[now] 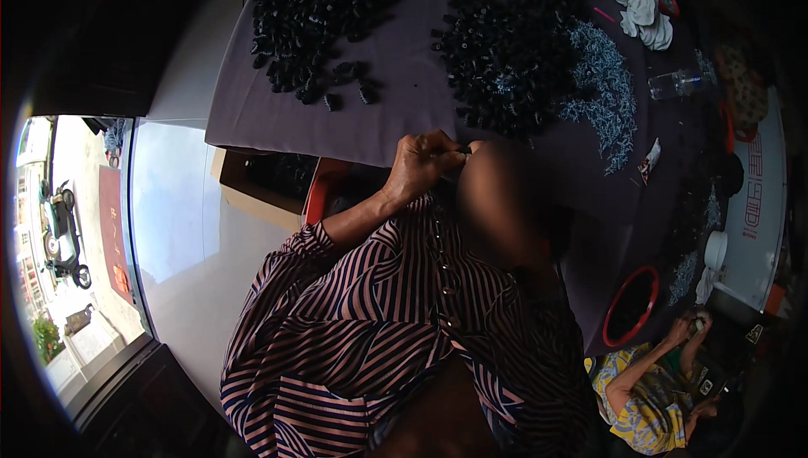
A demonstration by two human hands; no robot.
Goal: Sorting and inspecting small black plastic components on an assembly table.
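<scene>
My left hand (pixel 423 165) reaches out of a striped sleeve to the near edge of a table covered with a grey-purple cloth (pixel 396 113). Its fingers are closed around a small dark part (pixel 455 150) at the cloth's edge. Right beside it is a blurred brownish shape (pixel 498 205) that appears to be my right hand or forearm; its fingers cannot be made out. A heap of small black parts (pixel 505 58) lies just beyond the hands, with a spread of small silvery pieces (pixel 608 92) to its right. A second black heap (pixel 316 12) lies at the far left.
A white rag (pixel 644 16), a clear plastic bottle (pixel 676 83) and a red-rimmed basin (pixel 631 305) are on the right. A cardboard box (pixel 252 193) with dark parts sits below the table's left edge. Another person (pixel 652 382) in a yellow patterned shirt works at lower right.
</scene>
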